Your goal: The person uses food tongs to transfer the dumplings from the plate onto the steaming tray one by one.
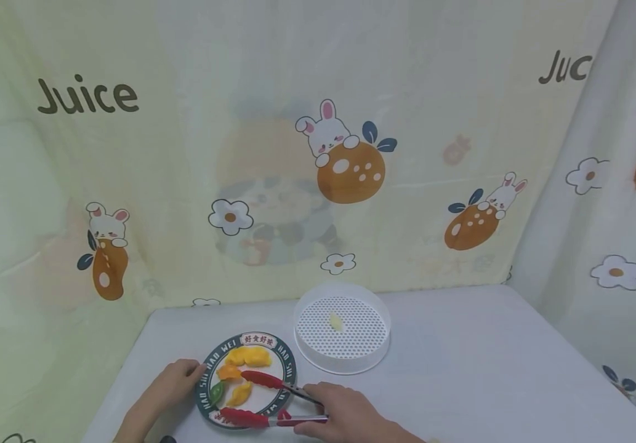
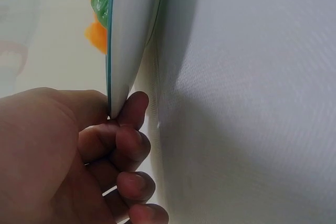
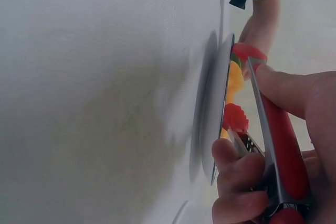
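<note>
Right hand grips red-tipped metal tongs, jaws spread over the round printed plate. Left hand pinches that plate's rim; one pale dumpling sits in the white perforated steamer tray beyond the plate, several left.

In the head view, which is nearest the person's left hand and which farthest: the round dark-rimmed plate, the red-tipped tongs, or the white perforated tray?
1. Round dark-rimmed plate: the left hand holds its left edge.
2. Red-tipped tongs: across the plate, held by the right hand.
3. White perforated tray: farthest, behind the plate to its right.
</note>
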A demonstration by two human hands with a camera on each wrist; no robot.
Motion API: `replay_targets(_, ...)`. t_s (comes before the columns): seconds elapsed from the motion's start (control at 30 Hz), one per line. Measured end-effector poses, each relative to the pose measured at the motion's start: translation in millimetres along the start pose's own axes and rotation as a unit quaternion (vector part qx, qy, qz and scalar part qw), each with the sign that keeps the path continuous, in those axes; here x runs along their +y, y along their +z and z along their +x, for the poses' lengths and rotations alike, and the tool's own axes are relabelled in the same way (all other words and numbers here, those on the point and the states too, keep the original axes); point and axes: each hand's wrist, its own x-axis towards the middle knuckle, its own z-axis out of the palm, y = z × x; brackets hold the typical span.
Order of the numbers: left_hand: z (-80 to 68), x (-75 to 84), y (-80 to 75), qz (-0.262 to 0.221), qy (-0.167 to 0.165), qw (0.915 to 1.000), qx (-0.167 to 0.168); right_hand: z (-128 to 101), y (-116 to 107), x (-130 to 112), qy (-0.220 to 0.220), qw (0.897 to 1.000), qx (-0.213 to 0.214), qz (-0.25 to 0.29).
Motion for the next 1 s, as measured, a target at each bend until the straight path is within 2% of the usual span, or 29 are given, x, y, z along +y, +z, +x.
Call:
replay_targets(0.2,-0.2,-0.7,0.6,-0.003,0.005,1.0000,0.001,2,0,-2,0.003,1.000,-0.002,0.010)
replay_targets(0.67,-1.2,0.5,1.3,0.000,0.002,1.0000,0.003,1,2,-1,-0.021,1.000,0.003,0.018)
replay_targets(1.0,-1.8,0.5,1.1,-0.008,-0.001,1.0000,-0.001,-2,-8,2,-0.031,0.999,0.025,0.001)
